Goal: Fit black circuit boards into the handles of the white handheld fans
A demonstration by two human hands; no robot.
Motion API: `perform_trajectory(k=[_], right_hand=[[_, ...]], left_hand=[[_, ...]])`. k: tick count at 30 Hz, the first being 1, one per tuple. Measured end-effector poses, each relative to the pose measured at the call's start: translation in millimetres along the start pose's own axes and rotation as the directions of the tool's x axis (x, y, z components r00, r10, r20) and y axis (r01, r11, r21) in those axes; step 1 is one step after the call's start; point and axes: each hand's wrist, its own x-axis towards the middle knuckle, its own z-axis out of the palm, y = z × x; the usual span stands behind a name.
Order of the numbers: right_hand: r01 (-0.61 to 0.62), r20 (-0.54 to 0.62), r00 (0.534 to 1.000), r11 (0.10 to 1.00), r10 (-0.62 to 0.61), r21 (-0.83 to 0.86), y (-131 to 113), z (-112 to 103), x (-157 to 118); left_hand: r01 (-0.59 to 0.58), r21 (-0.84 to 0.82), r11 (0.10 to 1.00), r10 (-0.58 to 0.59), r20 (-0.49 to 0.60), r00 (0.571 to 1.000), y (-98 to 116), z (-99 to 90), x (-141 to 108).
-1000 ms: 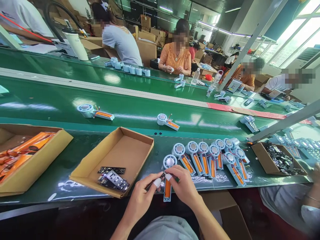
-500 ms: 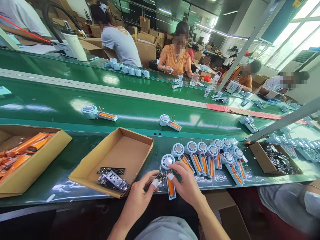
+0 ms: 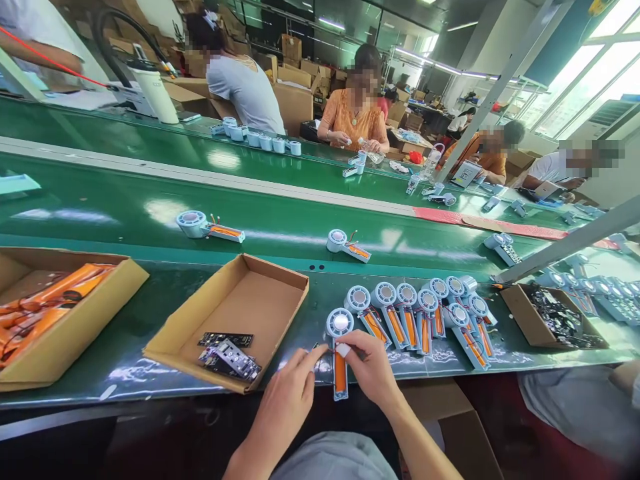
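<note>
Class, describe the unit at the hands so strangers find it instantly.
On the green bench, find the cardboard tray of circuit boards. Right of it lies the pale blue unit; unlike the clustered units, it has the left hand and right hand at its handle.

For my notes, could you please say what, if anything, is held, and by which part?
The left hand seems to hold a small dark part, grip point hidden; whether the right hand, over the blue device, grips anything cannot be told.

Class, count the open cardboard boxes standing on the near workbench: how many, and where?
3. One box at far left holds orange parts; the next box rightward holds circuit boards; another box, at right, holds dark parts. None seems hidden.
</note>
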Motion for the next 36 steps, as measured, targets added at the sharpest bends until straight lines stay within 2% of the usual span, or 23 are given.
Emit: perform_trajectory(k=[2, 4, 6, 9, 11, 13, 15, 19, 21, 28, 33, 36], right_hand=[[-0.126, 0.016, 0.992, 0.986, 0.125, 0.114, -0.9, -0.5, 2.5], [-0.21, 0.064, 0.977, 0.959, 0.202, 0.189, -2.2, -1.3, 4.8], [-0.231, 0.085, 0.972, 0.952, 0.218, 0.2, -4.2, -2.1, 6.3], [-0.174, 0.049, 0.984, 0.978, 0.169, 0.112, -8.4, -1.8, 6.2], [-0.119, 0.031, 0.992, 0.993, 0.118, 0.019, -11.1, -0.6, 4.9], [-0.087, 0.035, 0.995, 0.996, 0.089, -0.036, -12.6, 0.5, 3.6], [-0.113, 0.062, 0.991, 0.993, 0.114, -0.021, -12.1, 0.9, 3.1], [-0.245, 0.134, 0.963, 0.967, 0.234, 0.071, -6.7, -1.7, 4.3], [-0.261, 0.152, 0.957, 0.963, 0.249, 0.065, -5.2, -3.6, 5.0], [-0.141, 0.162, 0.975, 0.986, 0.153, -0.084, -13.3, -9.5, 5.5], [0.104, 0.186, 0.981, 0.947, -0.048, -0.305, -14.8, -16.5, 4.5], [0.155, 0.234, 0.97, 0.918, -0.07, -0.365, -16.1, -19.8, 3.6]], left_hand=[[-0.01, 0.166, 0.986, -0.004, 0.08, 0.997, 1.2, -1.4, -1.3], [-0.029, 0.219, 0.975, 0.006, 0.105, 0.994, 0.9, -3.5, -2.3], [-0.053, 0.147, 0.988, 0.042, 0.075, 0.996, -0.9, -4.9, -2.4], [-0.077, -0.036, 0.996, 0.076, -0.037, 0.996, -4.2, -4.1, -1.0], [-0.044, -0.105, 0.993, 0.035, -0.084, 0.996, -5.5, -2.2, 0.3], [0.005, -0.144, 0.99, -0.018, -0.086, 0.996, -5.7, -0.5, 1.2], [0.029, -0.176, 0.984, -0.044, -0.078, 0.996, -5.4, 0.1, 1.6], [0.041, -0.213, 0.976, -0.057, -0.073, 0.996, -4.2, -1.7, 1.9], [0.052, -0.228, 0.972, -0.069, -0.069, 0.995, -2.7, -2.9, 2.6], [0.099, -0.297, 0.95, -0.117, -0.043, 0.992, 3.1, -3.7, 4.5], [0.122, -0.297, 0.947, -0.14, -0.042, 0.989, 2.9, -5.3, 5.3], [0.117, -0.29, 0.95, -0.137, -0.05, 0.989, 2.8, -7.2, 6.6]])
